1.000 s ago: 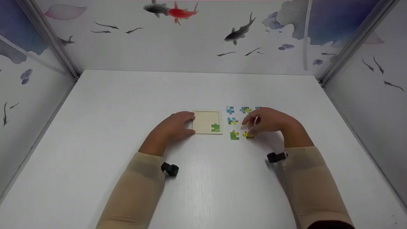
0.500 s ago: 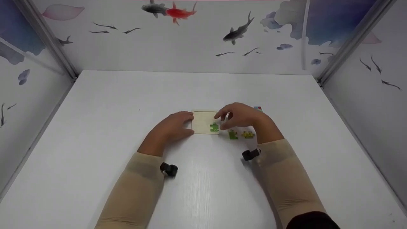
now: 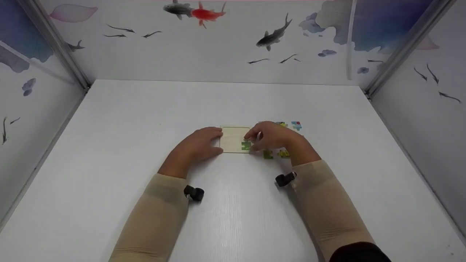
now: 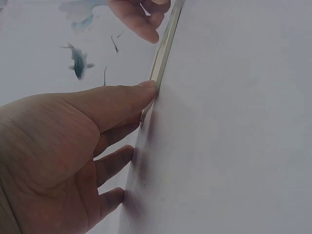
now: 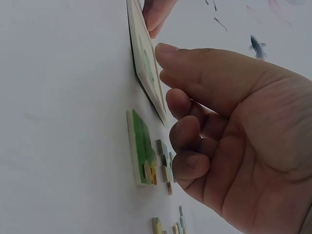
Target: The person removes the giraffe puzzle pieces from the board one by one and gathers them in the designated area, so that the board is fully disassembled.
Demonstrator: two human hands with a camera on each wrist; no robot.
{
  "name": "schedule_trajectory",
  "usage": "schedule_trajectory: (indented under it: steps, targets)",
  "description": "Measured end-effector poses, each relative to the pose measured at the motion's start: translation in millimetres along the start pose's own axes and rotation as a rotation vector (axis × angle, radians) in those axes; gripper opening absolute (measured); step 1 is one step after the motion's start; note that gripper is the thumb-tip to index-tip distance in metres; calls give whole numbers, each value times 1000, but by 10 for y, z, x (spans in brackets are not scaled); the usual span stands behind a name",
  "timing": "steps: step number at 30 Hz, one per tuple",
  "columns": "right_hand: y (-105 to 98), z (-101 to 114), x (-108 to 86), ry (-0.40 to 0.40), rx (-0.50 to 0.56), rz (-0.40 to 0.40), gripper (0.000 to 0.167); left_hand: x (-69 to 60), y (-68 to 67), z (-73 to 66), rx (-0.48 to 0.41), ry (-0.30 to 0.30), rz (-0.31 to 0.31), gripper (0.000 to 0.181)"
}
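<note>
My left hand (image 3: 198,145) holds the left edge of a shallow square wooden puzzle tray (image 3: 231,140), thumb at the near corner and fingers at the far one. In the left wrist view its thumb touches the rim of the tray (image 4: 160,63). A green jigsaw piece (image 3: 246,146) lies in the tray's near right corner. Over the tray's right side is my right hand (image 3: 271,136), thumb and forefinger close to that green piece. The right wrist view shows its other fingers curled; whether anything sits between thumb and forefinger is hidden.
Several loose jigsaw pieces lie right of the tray, partly under my right hand: a green piece (image 3: 268,154), a yellow piece (image 3: 284,154) and a blue piece with red (image 3: 296,125). The white table (image 3: 225,218) is bordered by walls with painted fish.
My right hand has moved left from the loose pieces to the tray's right side, then slightly down. My left hand stays at the tray's left edge.
</note>
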State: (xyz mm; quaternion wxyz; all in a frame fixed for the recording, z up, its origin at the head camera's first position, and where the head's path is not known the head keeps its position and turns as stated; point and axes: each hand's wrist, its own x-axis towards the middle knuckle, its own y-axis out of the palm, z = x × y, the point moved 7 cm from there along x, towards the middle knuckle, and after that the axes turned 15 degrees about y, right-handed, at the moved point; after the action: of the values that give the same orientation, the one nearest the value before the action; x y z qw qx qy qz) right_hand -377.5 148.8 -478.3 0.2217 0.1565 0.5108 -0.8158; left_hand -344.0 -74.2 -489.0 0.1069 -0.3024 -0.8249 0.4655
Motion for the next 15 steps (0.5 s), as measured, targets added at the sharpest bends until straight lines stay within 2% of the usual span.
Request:
schedule_trajectory:
  steps: [10, 15]
  targets:
    - [51, 8, 50, 24, -21, 1, 40, 11, 2, 17, 2, 2, 1, 68]
    - [63, 20, 37, 24, -24, -2, 37, 27, 15, 35, 3, 10, -6, 67]
